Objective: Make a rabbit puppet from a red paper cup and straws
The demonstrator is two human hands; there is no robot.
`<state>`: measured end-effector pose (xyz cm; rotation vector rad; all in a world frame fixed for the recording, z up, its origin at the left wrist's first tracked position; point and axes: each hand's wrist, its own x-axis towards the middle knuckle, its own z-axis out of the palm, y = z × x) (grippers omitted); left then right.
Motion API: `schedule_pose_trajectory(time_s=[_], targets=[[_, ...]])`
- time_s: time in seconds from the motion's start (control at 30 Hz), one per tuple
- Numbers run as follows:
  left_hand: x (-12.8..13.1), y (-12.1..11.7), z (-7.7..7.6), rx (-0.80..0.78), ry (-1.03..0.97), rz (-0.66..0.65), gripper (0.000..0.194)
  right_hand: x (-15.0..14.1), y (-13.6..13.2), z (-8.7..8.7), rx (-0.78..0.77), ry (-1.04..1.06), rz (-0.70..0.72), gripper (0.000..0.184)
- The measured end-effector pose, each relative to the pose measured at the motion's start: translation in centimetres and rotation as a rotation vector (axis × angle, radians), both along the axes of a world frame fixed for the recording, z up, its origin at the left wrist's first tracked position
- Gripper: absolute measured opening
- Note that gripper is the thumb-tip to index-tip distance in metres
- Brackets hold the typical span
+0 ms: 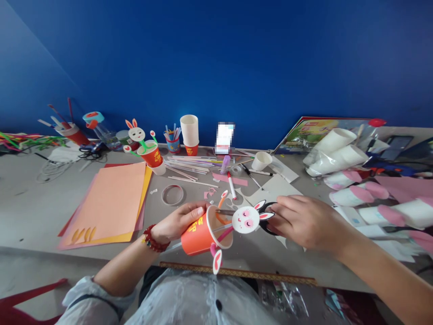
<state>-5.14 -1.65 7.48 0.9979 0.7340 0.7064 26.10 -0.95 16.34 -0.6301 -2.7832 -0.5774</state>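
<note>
My left hand is wrapped round a red paper cup with yellow lettering, tipped on its side with its mouth facing right. From the cup sticks a straw bearing a white paper rabbit head with pink cheeks and long ears. Orange and pink fuzzy stems bend out of the rim, each ending in a white paw with a red heart, such as the lower paw. My right hand grips the black handles of scissors. Their blades pass behind the rabbit head to the cup's mouth; the tips are partly hidden.
A finished rabbit cup stands at the back left, behind stacked coloured paper. Several straws, a tape roll, a red-capped marker and paper scraps lie mid-table. Bagged white cups sit at right. A blue wall rises behind.
</note>
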Motion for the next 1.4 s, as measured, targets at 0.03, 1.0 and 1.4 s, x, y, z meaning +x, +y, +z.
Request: schedule_pose_trajectory(time_s=[0.03,1.0,1.4], targets=[[0.0,0.0,0.0,0.004,-0.002,-0.005,0.055,0.0,0.0,0.0,-0.011,0.007,-0.001,0.035],[0.0,0.1,-0.4,0.087,0.068,-0.014,0.049,0.2,-0.2,-1.3,-0.088,0.029,-0.069,0.026],[0.0,-0.3,0.0,0.103,0.1,-0.022,0.048,0.2,0.1,-1.4,-0.051,0.091,-0.01,0.038]])
